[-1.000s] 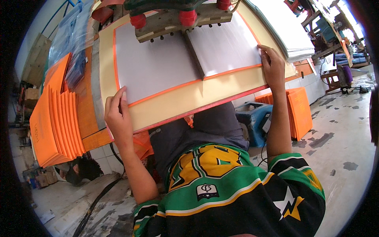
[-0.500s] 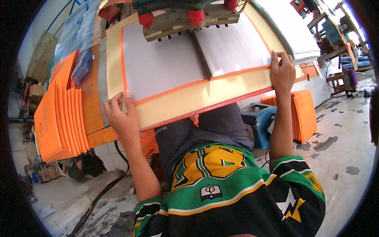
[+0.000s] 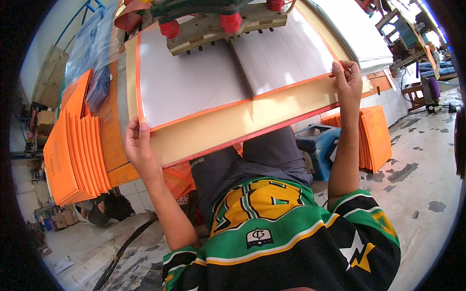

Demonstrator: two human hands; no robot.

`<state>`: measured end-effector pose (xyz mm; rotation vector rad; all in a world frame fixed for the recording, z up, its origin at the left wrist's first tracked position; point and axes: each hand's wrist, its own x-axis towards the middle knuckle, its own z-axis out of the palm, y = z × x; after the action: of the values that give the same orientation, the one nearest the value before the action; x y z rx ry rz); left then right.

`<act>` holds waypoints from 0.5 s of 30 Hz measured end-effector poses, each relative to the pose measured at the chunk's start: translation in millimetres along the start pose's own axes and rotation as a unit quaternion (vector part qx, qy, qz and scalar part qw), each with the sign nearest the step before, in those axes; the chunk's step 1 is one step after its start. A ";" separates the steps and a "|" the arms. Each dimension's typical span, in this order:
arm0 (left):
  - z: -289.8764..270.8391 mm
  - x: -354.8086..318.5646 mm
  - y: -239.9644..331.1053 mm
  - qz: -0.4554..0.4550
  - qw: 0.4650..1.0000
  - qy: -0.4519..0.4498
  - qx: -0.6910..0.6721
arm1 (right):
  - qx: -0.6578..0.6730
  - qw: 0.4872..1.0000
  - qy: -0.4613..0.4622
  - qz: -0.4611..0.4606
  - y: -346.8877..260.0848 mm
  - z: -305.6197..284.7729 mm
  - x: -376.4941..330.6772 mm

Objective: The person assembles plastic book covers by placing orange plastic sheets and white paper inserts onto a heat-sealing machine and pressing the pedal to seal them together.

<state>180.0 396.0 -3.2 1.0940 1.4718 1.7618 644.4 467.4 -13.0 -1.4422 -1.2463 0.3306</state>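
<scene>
Gripping the screen-printing frame [image 3: 233, 92] by its near wooden rail, the left hand [image 3: 138, 148] and right hand [image 3: 349, 80] each clamp fingers over a corner. The frame sits on the print table, hinged at the clamp [image 3: 213, 24]. Judged: keep both hands level. Orange sheets [image 3: 73, 145] lie fanned at left.

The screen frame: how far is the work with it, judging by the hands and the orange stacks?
Done: a fanned stack of orange sheets lies left of the frame, and another stack leans at the right. In hand: the left hand and right hand both grip the near edge of the screen frame, which lies under the clamp. What is left cannot be told.
</scene>
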 end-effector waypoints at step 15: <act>21.8 -10.6 -1.5 0.000 1.000 -0.013 -0.014 | 0.108 0.990 0.011 0.088 -23.1 10.6 -9.7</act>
<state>204.1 398.0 -5.9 1.0976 1.4268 1.7572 620.9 460.6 -1.0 -1.3671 -1.0334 0.5512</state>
